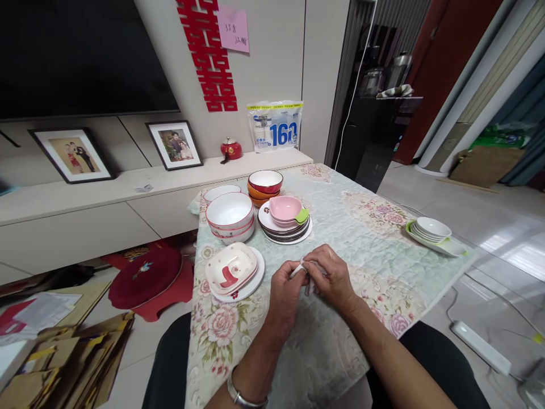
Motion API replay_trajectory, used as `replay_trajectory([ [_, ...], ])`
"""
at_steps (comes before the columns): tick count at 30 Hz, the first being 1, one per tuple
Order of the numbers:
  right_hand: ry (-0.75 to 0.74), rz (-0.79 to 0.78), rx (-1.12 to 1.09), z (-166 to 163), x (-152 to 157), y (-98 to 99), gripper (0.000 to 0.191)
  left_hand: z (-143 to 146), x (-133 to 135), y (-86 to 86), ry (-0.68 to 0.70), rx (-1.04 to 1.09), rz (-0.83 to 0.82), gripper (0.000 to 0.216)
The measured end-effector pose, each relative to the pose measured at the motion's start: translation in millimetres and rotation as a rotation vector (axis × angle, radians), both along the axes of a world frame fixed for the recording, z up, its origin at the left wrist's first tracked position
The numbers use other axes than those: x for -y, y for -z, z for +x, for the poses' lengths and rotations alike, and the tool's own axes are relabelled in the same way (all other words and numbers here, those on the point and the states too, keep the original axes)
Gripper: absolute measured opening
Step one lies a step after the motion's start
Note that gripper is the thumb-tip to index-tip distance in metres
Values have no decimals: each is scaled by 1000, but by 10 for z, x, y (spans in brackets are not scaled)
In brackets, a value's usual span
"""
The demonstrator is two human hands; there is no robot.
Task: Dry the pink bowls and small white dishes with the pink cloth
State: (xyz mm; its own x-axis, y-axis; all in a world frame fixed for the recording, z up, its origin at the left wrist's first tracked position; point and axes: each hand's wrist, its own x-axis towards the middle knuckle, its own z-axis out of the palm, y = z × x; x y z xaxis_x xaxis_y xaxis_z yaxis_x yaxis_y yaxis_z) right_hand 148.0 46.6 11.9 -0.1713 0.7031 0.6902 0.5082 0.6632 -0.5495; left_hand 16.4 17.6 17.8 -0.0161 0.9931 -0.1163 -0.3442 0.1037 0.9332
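My left hand [287, 287] and my right hand [331, 277] meet above the near part of the table, fingers closed. Between them is a crumpled whitish cloth [310, 287], hanging under my right fingers. A small white piece [297, 268] shows in my left fingers; its shape is mostly hidden. Left of my hands, patterned square dishes [232, 267] rest on a white plate [256, 279]. Beyond them stand white red-rimmed bowls [230, 211]. Pink bowls [285, 209] sit on a stack of dark-edged plates [283, 233], with red and orange bowls [264, 184] behind.
A floral cloth covers the table [340, 216]. At its right end, small white bowls [432, 227] sit on a green-edged dish [445, 245]. A low cabinet [128, 193] bears picture frames, a red jar [231, 149] and a plastic pack [276, 128]. A red stool [147, 278] stands left.
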Motion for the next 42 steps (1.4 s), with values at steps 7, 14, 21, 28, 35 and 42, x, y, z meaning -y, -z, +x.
replay_trajectory([
  [7,94,-47,-67,32,-55,25,10,27,13,-53,-15,74,-19,8],
  [14,-43,-25,-19,-36,13,2,8,7,-16,-15,-2,145,-1,18],
  [21,76,-76,-80,23,-58,57,7,0,-2,15,-15,131,25,12],
  [28,-40,-34,-10,-28,11,28,7,12,-22,22,-27,159,10,16],
  [35,51,-50,-64,14,-29,48,6,21,0,31,-18,91,11,12],
  [42,23,-56,-67,19,-37,33,5,14,-8,41,-14,11,35,13],
])
